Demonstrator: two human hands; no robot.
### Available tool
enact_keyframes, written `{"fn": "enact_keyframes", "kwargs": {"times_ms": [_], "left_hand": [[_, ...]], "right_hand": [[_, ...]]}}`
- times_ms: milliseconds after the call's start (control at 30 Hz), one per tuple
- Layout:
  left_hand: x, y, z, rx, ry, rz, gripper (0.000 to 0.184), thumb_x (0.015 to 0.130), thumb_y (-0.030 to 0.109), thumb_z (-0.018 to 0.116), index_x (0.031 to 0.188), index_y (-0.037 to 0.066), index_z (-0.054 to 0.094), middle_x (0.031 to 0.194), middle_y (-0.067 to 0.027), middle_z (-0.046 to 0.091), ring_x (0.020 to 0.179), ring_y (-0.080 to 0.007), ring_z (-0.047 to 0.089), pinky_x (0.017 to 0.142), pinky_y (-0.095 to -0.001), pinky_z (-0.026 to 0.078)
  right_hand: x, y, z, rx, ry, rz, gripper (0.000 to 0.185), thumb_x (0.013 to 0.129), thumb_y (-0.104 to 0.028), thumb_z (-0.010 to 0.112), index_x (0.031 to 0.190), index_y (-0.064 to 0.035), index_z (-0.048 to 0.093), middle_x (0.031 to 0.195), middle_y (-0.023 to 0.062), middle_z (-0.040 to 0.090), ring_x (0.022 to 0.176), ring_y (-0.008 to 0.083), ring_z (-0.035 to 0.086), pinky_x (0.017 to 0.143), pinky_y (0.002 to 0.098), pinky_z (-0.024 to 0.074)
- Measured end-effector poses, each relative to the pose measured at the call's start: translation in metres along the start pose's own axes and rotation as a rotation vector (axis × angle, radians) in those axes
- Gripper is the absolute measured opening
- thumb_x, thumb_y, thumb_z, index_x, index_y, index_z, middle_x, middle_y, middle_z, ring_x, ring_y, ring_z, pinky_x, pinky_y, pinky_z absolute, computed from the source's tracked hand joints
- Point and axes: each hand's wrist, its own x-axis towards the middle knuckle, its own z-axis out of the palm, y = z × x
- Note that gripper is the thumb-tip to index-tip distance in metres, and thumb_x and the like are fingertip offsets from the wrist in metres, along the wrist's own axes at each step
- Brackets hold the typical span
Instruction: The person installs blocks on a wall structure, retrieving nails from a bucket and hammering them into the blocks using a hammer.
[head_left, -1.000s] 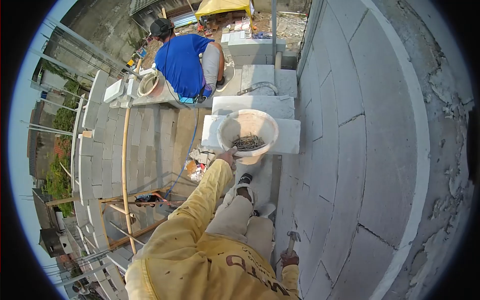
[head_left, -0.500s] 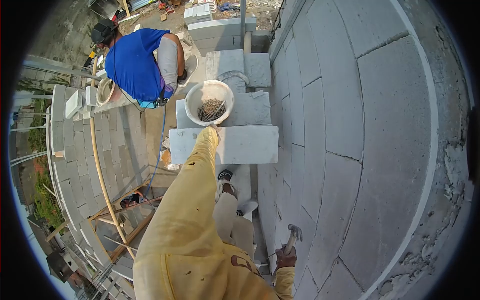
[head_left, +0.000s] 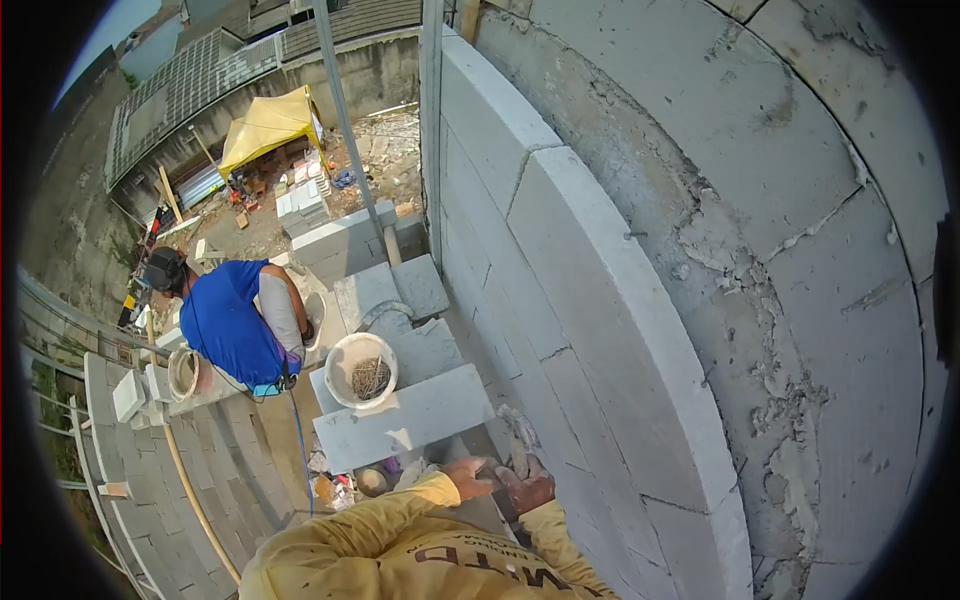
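Note:
My left hand (head_left: 468, 478) is closed, its fingertips close to my right hand; anything pinched in it is too small to make out. My right hand (head_left: 527, 488) is closed around the hammer (head_left: 519, 458), whose handle shows above the fingers while its head is blurred. Both hands are in front of my chest, beside the block wall (head_left: 560, 370). Beyond them a white bucket (head_left: 340, 385) with a heap of nails (head_left: 370, 378) stands on stacked pale blocks (head_left: 425, 405).
A co-worker in a blue shirt (head_left: 235, 315) crouches at the left, near another bucket (head_left: 184, 372). A blue hose (head_left: 301, 440) and a long pole (head_left: 195, 490) run down the left side. Metal posts (head_left: 350, 120) rise ahead. A yellow canopy (head_left: 268, 128) stands far below.
My left hand has drawn back from the bucket toward my right hand. The right hand has come up and forward with the hammer. My view has tilted up and turned toward the wall.

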Motion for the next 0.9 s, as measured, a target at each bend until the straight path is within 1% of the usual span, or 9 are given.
{"fn": "enact_keyframes", "kwargs": {"times_ms": [33,133,233,367,467,567,733,800,900], "left_hand": [[-0.013,0.032,-0.009,0.07,0.12,0.021,0.056,0.077,0.038,0.066,0.122,0.006,0.059,0.115,-0.0199,0.064,0.107,-0.0328,0.06,0.091,-0.0405,0.045],[-0.037,0.087,-0.019,-0.084,0.082,0.004,0.055,0.076,0.041,0.067,0.118,0.006,0.061,0.108,-0.0187,0.065,0.105,-0.0332,0.06,0.09,-0.0395,0.046],[-0.027,0.075,0.007,0.034,0.274,0.182,0.048,0.079,0.034,0.066,0.121,0.013,0.058,0.11,-0.0163,0.064,0.103,-0.0299,0.061,0.087,-0.0402,0.047],[-0.025,0.09,-0.019,-0.163,0.382,0.12,0.056,0.078,0.028,0.07,0.128,0.012,0.05,0.105,-0.0138,0.063,0.101,-0.0286,0.06,0.086,-0.0377,0.047],[0.026,0.075,-0.075,-0.376,0.685,0.298,0.079,0.075,0.005,0.073,0.141,0.006,0.03,0.085,-0.0024,0.059,0.077,-0.0098,0.055,0.072,-0.0265,0.047],[0.02,0.144,-0.173,-0.482,0.915,0.375,0.082,0.073,0.004,0.072,0.143,0.007,0.029,0.071,0.0007,0.054,0.065,-0.0086,0.049,0.063,-0.0235,0.044],[0.089,0.205,-0.33,-0.621,1.207,0.775,0.053,0.082,0.001,0.063,0.129,0.005,0.039,0.079,-0.0056,0.062,0.068,-0.0108,0.06,0.067,-0.024,0.048],[0.126,0.228,-0.388,-0.726,1.291,0.967,0.041,0.086,0.0,0.058,0.123,0.004,0.041,0.08,-0.0108,0.066,0.075,-0.0142,0.065,0.068,-0.0249,0.049],[0.154,0.255,-0.45,-0.507,1.533,0.675,0.016,0.088,0.013,0.061,0.102,0.006,0.056,0.084,-0.0073,0.069,0.077,-0.0171,0.066,0.075,-0.0314,0.05]], "right_hand": [[-0.003,-0.005,-0.004,-0.027,0.019,-0.032,0.028,0.081,-0.029,0.071,0.096,-0.0062,0.065,0.085,0.015,0.065,0.079,0.035,0.063,0.071,0.0431,0.0514],[-0.012,-0.014,-0.031,-0.061,0.004,-0.324,0.025,0.081,-0.028,0.071,0.092,-0.0062,0.066,0.085,0.0161,0.064,0.08,0.0362,0.062,0.07,0.0446,0.0508],[-0.016,-0.001,-0.038,-0.057,0.165,-0.526,0.027,0.078,-0.03,0.075,0.087,-0.0054,0.067,0.082,0.0155,0.062,0.079,0.0357,0.061,0.069,0.0447,0.0501],[-0.035,0.011,-0.056,0.035,0.247,-0.24,0.026,0.077,-0.027,0.076,0.087,-0.0052,0.068,0.08,0.0142,0.064,0.076,0.0324,0.063,0.068,0.0415,0.0501],[-0.051,0.03,-0.066,0.216,0.191,-0.048,0.025,0.079,-0.025,0.075,0.089,-0.0041,0.068,0.076,0.013,0.065,0.071,0.0286,0.064,0.065,0.0382,0.05],[-0.06,0.038,-0.074,0.297,0.167,-0.018,0.024,0.081,-0.022,0.074,0.09,-0.0019,0.067,0.068,0.0096,0.064,0.062,0.0209,0.062,0.059,0.0338,0.0486],[-0.075,-0.021,-0.085,0.523,0.15,0.042,0.023,0.083,-0.015,0.072,0.09,0.0019,0.059,0.06,0.0018,0.054,0.042,0.0094,0.048,0.038,0.0251,0.0396],[-0.07,-0.031,-0.081,0.573,0.173,0.076,0.022,0.083,-0.015,0.072,0.09,0.0024,0.059,0.06,0.0024,0.054,0.042,0.0098,0.048,0.039,0.025,0.0396],[-0.059,-0.042,-0.071,0.611,0.217,0.105,0.023,0.082,-0.014,0.073,0.091,0.0029,0.059,0.06,0.0032,0.054,0.042,0.0105,0.048,0.039,0.0252,0.0399]]}}
